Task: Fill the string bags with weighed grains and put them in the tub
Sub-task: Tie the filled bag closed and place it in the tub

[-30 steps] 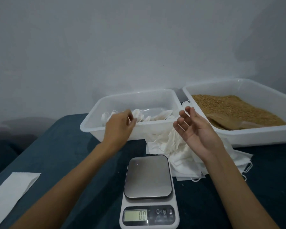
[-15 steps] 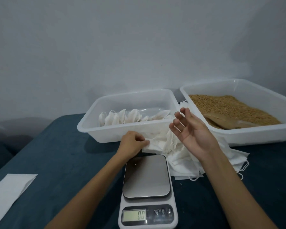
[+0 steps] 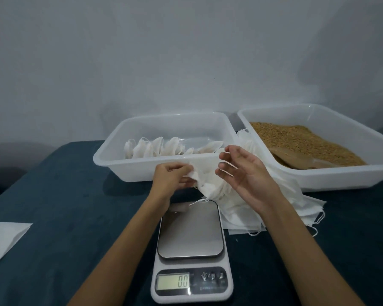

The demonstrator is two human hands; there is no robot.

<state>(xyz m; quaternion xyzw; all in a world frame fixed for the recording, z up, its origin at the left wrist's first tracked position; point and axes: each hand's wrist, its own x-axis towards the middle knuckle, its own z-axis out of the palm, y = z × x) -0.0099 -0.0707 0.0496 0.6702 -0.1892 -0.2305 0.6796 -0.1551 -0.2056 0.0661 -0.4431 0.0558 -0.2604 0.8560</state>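
Note:
My left hand [image 3: 170,178] pinches an empty white string bag [image 3: 205,181] and lifts it off the pile of empty bags [image 3: 274,206], just above the far edge of the scale. My right hand [image 3: 245,173] hovers beside the bag, palm turned in, fingers spread and relaxed, holding nothing. The white tub [image 3: 142,166] behind my hands holds several filled bags [image 3: 155,147] in a row. A second tub [image 3: 341,180] at the right holds brown grain [image 3: 296,138] with a scoop [image 3: 301,161] lying in it.
A digital kitchen scale [image 3: 190,230] with a bare steel platform stands in front of me; its display [image 3: 174,281] reads 0.0. A white sheet [image 3: 2,239] lies at the left edge of the dark teal table [image 3: 64,206]. A grey wall rises behind the tubs.
My left hand left the tub of filled bags, came down to the pile and now lifts one empty bag. My right hand drifted slightly left toward it.

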